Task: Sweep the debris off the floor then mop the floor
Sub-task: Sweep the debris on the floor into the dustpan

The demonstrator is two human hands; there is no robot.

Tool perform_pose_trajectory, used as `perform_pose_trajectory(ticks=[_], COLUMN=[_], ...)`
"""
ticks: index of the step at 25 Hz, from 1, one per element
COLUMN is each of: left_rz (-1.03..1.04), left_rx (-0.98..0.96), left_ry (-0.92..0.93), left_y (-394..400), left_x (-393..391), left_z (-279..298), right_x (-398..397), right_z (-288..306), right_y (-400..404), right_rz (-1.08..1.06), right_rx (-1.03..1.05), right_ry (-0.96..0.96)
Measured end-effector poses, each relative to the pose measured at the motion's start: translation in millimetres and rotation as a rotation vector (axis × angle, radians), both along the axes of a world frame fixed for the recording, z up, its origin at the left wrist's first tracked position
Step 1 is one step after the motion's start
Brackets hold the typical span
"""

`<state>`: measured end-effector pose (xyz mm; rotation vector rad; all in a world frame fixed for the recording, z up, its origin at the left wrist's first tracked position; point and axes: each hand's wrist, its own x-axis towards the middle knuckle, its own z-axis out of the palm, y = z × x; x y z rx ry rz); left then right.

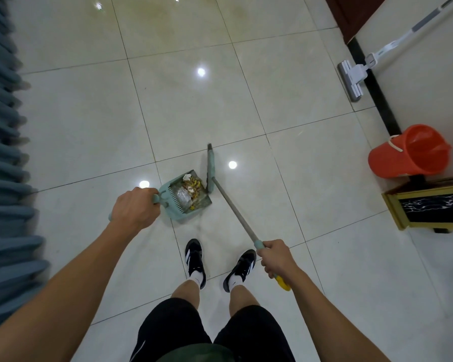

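Shiny pale floor tiles [246, 105] lie under us. Our left hand [135, 209] grips the green plastic dustpan [186, 198], maybe full of scraps; our right hand [276, 258] grips the long grey broom [230, 202], its head just right of the pan.

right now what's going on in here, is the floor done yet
A person is sweeping. The left hand grips the handle of a teal dustpan set on the tiled floor, and the right hand holds the broom with its head at the pan's open side. The debris, scraps and wrappers, is already in the pan. Mopping has not started: the mop leans against the wall, beside an orange bucket.
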<state>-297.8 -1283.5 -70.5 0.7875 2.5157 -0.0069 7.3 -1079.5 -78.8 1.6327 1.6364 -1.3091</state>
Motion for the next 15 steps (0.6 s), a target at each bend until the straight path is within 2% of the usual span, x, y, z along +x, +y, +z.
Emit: perform_pose_trajectory(ticks=[3, 9, 13, 15], left_rz=[0.014, 0.046, 0.060, 0.069], left_rx=[-0.009, -0.012, -0.028, -0.033], left_ry=[-0.004, -0.014, -0.014, -0.021], left_y=[-14.2, -28.4, -39.8, -43.4], left_x=[-7.7, -27.6, -36.7, -35.5], left_z=[1.5, -1.8, -4.7, -6.8], right_x=[-7.8, -40.7, -55.6, -59.2], right_z=[-4.0, -27.0, -43.4, -47.8], right_y=[0.0, 9.7, 9.9, 3.6], right_rz=[0.029, 0.300, 0.504, 0.530], right_rx=[0.082, 0.250, 0.229, 0.177], right_ry=[0.007, -0.025, -0.073, -0.092])
